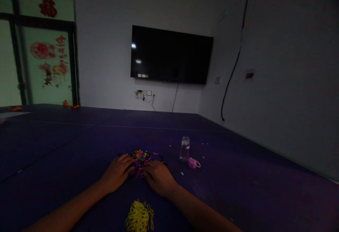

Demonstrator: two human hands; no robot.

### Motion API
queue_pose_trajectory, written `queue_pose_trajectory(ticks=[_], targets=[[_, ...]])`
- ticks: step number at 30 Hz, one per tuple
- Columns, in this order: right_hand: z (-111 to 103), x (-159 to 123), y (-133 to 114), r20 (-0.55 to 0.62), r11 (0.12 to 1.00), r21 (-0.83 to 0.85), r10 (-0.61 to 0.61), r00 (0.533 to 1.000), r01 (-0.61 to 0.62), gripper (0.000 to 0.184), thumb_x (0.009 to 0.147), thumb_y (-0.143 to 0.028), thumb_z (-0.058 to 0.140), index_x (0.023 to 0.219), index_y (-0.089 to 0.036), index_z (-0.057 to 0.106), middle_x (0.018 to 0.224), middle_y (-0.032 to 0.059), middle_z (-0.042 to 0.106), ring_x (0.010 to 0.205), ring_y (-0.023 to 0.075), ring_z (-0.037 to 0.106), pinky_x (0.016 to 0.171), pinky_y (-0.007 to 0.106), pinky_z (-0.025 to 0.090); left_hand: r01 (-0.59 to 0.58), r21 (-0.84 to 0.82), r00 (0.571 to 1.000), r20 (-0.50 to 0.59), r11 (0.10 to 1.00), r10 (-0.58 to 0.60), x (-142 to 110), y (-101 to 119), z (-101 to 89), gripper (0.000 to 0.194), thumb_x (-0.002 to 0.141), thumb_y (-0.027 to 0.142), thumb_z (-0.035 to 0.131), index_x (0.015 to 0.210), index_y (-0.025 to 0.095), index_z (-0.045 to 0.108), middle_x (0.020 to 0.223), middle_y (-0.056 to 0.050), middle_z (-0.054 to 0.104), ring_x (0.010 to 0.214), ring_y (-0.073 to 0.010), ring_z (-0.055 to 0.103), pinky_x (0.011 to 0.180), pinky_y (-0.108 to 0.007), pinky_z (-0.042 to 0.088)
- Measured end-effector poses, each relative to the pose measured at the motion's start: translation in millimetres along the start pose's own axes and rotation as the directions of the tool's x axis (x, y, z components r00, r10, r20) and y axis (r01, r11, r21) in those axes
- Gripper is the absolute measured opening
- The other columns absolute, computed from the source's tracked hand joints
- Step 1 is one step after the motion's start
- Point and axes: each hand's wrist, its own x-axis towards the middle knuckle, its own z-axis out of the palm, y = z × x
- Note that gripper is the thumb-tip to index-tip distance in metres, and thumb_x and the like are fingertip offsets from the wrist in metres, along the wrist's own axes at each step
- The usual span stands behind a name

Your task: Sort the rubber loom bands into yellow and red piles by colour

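A loose heap of mixed-colour elastic bands (141, 157) lies on the dark blue-purple table surface, between my two hands. My left hand (118, 171) rests against the heap's left side, its fingers stretched out and slightly apart. On the right side, my right hand (159, 177) lies palm down with fingertips touching the bands; its fingers look extended, and nothing shows gripped in them. Closer to me, between my forearms, sits a separate pile of yellow elastic bands (139, 217). Some of the mixed bands are hidden under my fingers.
A clear bottle (184, 149) stands uncapped right of my hands, with a pink looped lid (194, 163) beside it. Small white scraps (182, 173) dot the table (251, 189). Orange objects (75, 107) lie at the far left edge. A television (172, 55) hangs on the wall.
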Motion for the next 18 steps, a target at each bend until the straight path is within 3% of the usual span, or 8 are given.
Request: queue_pose_trajectory(ticks=[6, 11, 18], targets=[[1.2, -0.7, -0.3, -0.022, 1.000, 0.007, 0.000, 1.000, 0.001, 0.025, 0.087, -0.016, 0.044, 0.103, -0.017, 0.064, 0.104, 0.0074, 0.065, 0.099, 0.0192, 0.056, 0.088, 0.029, 0.041, 0.032, 0.032, 0.999, -0.038, 0.999, -0.031, 0.2, -2.7, 1.4, 0.038, 0.093, 0.037, 0.038, 0.121, 0.021, 0.058, 0.125, -0.006, 0.060, 0.123, -0.0267, 0.045, 0.101, -0.045, 0.037], [-1.1, -0.6, -1.6, -0.012, 1.000, 0.006, -0.005, 1.000, 0.005, 0.026, 0.086, -0.015, 0.044, 0.102, -0.017, 0.064, 0.104, 0.0072, 0.065, 0.098, 0.0194, 0.056, 0.087, 0.030, 0.041, -0.068, -0.013, 0.998, 0.013, 0.998, 0.068, -0.9, 1.7, -2.2, 0.037, 0.093, 0.035, 0.039, 0.127, 0.028, 0.051, 0.133, -0.002, 0.053, 0.127, -0.0253, 0.040, 0.102, -0.047, 0.035], [-0.5, -1.2, -0.3, -0.004, 1.000, 0.007, -0.019, 1.000, 0.019, 0.026, 0.086, -0.014, 0.044, 0.103, -0.018, 0.064, 0.102, 0.0066, 0.065, 0.099, 0.0187, 0.056, 0.086, 0.029, 0.041, -0.064, -0.002, 0.998, 0.008, 0.998, 0.064, -0.8, 0.0, 1.3, 0.034, 0.092, 0.035, 0.041, 0.120, 0.024, 0.058, 0.126, -0.005, 0.059, 0.122, -0.0263, 0.046, 0.101, -0.049, 0.036]])
